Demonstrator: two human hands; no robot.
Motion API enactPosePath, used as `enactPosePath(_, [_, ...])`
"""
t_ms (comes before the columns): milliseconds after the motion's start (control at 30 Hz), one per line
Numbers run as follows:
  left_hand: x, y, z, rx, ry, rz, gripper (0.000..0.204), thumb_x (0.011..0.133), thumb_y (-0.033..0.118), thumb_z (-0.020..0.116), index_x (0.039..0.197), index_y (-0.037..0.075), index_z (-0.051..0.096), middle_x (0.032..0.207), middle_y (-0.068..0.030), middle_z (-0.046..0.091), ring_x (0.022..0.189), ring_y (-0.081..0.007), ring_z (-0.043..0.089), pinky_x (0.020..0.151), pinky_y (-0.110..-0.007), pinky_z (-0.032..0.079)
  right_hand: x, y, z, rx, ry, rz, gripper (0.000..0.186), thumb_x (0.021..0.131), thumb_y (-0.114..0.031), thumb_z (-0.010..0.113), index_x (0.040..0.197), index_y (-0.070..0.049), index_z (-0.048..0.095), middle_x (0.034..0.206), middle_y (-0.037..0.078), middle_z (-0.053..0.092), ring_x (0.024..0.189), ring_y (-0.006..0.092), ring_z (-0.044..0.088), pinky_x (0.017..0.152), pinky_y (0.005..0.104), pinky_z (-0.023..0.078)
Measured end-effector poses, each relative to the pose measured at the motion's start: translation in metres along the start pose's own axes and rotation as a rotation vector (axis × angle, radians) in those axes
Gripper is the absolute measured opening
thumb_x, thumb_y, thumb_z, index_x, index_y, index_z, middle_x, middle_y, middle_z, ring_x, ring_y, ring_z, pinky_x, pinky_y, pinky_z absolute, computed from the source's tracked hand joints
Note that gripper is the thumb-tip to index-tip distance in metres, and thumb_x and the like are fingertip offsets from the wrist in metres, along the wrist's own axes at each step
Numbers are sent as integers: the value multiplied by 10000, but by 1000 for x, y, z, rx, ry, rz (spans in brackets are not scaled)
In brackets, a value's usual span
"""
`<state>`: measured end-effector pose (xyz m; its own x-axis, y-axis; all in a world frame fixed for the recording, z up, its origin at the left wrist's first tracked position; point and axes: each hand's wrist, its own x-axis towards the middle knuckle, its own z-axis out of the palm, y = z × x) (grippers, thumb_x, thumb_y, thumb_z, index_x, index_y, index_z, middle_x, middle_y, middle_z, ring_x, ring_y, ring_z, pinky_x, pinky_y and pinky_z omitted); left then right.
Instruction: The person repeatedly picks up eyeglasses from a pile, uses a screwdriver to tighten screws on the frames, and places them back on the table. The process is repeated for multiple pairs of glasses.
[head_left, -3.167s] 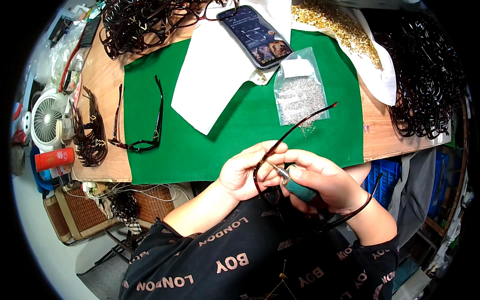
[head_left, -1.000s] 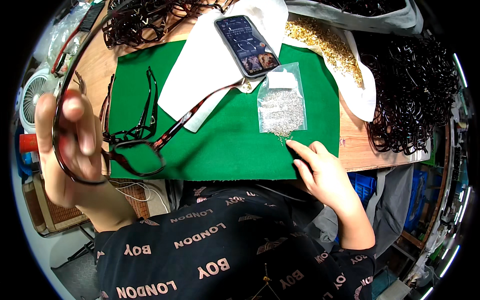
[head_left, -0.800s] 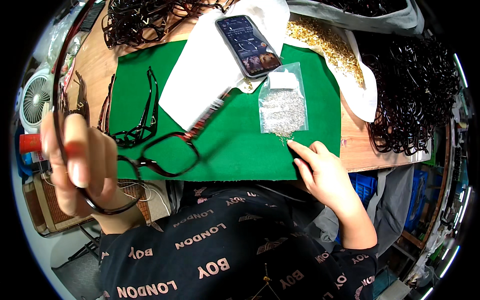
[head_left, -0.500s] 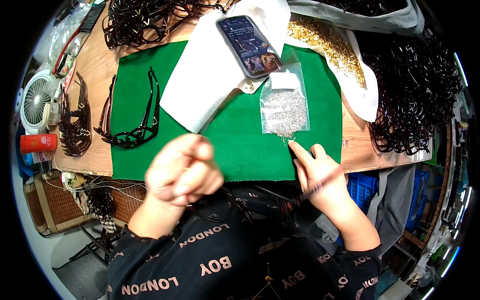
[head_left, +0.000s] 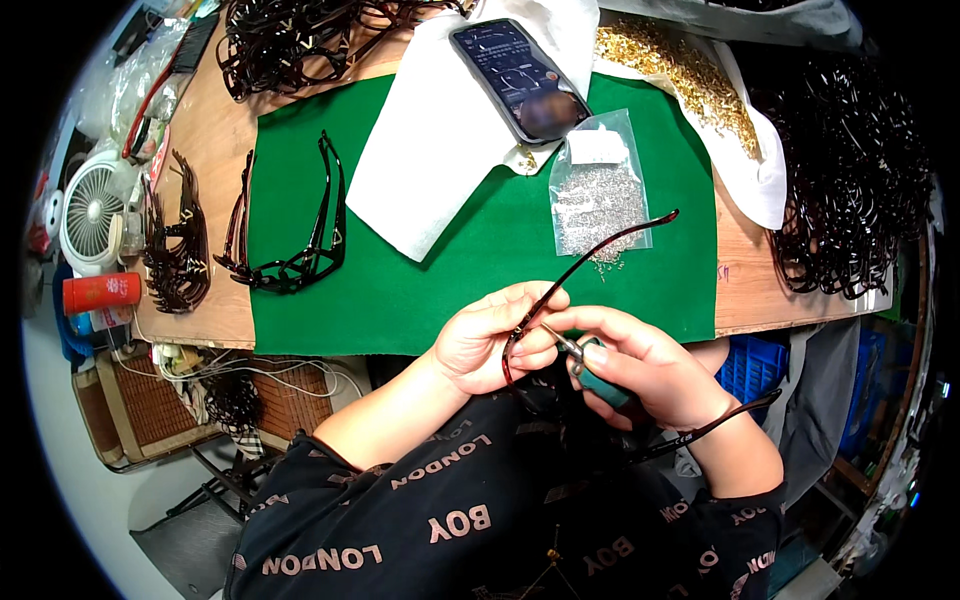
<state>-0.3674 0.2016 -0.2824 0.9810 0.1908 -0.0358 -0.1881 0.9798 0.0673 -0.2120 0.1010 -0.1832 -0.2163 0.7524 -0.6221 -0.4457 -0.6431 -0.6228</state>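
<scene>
My left hand (head_left: 475, 345) pinches a dark tortoiseshell glasses frame (head_left: 583, 259) near its hinge. One temple points up and right over the mat; the other passes by my right wrist, and the front is partly hidden against my dark shirt. Closed round a green-handled screwdriver (head_left: 607, 388), my right hand (head_left: 665, 375) brings its metal shaft close to the hinge. Whether the tip touches it, I cannot tell. Beyond my hands lies a clear bag (head_left: 600, 205) of tiny silvery screws, with several loose screws (head_left: 608, 268) at its mouth.
A green mat (head_left: 400, 310) covers the wooden table, with a white cloth (head_left: 405, 190) and a phone (head_left: 515, 75) on it. More glasses frames (head_left: 290, 270) rest at left; dark piles (head_left: 840, 190) stand right. Golden small parts (head_left: 690, 85) lie on another cloth. A fan (head_left: 92, 212) stands far left.
My right hand has left the loose screws and now holds the screwdriver. My left hand has come down and right to meet it, and the glasses frame has risen into view between them.
</scene>
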Motion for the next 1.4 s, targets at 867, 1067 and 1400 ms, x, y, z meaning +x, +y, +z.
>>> enactPosePath(867, [1, 0, 1, 6, -11, -72, 319, 887, 195, 511, 1120, -23, 520, 861, -74, 585, 523, -100, 358, 570, -240, 391, 6, 15, -5, 134, -36, -26, 305, 899, -166, 492, 1181, -62, 442, 907, 30, 580, 540, 75, 540, 384, 176, 371])
enactPosePath(1067, [-15, 4, 18, 144, 61, -4, 334, 882, 181, 514, 1137, -35, 509, 868, -69, 567, 530, -94, 324, 490, -249, 308, -3, 2, -15, -264, -1, -22, 248, 859, -147, 541, 1085, -62, 485, 878, 64, 598, 617, 132, 571, 486, 209, 421])
enactPosePath(1400, [-47, 89, 42, 859, 643, 612, 295, 910, 175, 476, 1107, -38, 531, 826, -22, 510, 710, -116, 474, 634, -240, 405, 3, 8, -42, -1391, 735, -506, 244, 812, -138, 569, 1023, -43, 491, 894, 173, 571, 763, 354, 576, 662, 402, 472])
